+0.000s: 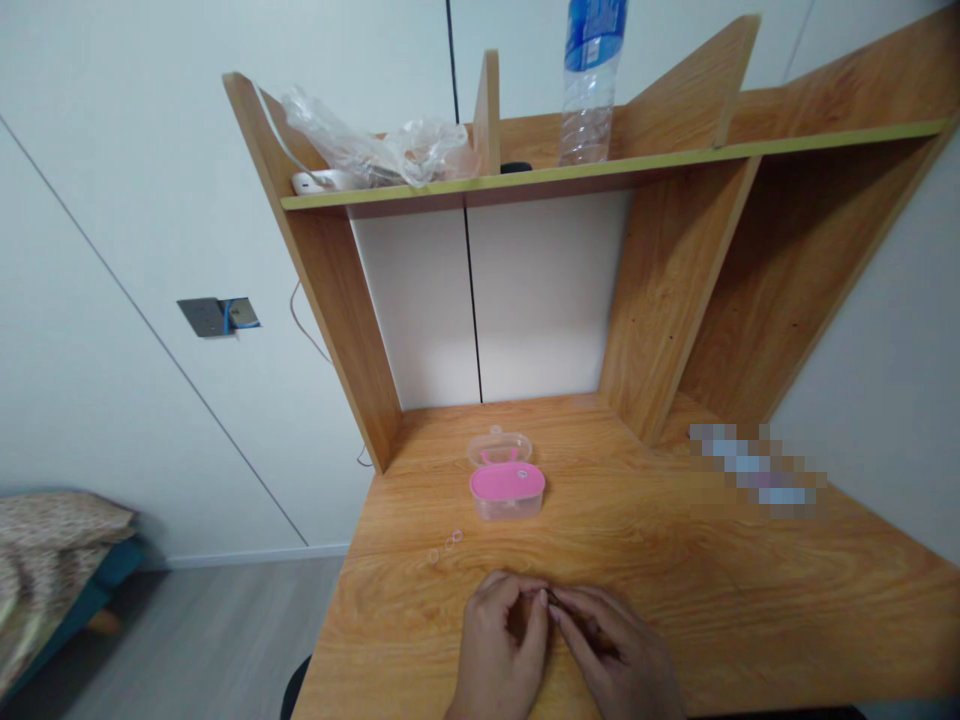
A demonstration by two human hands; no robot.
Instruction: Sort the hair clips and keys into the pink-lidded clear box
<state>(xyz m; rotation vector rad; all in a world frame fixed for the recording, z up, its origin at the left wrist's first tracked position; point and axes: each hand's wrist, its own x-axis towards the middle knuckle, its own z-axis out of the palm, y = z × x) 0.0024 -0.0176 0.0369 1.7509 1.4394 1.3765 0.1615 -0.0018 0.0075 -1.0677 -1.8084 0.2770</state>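
A: What's closest to cam?
B: L hand + R hand, bottom ctr, above the wood-grain desk. Thumb & index of each pinched tight, tips meeting in the middle.
A: Got hold of smth?
B: Yep, a tiny dark item, betw. both sets of fingertips. Too small to ID.
A: What's nr them?
B: Three small pale rings on the desk, up & left of the L hand, in a slanting row. Straight beyond the hands, a clear plastic case w/ a pink oval inner cover on top; its clear lid is flipped back behind.
A: And up top?
B: Hutch shelf above the desk: crumpled clear plastic bag at L, upright clear bottle w/ blue label right of the small divider.
A: Far R?
B: Pixelated patch on the desk, can't tell what.
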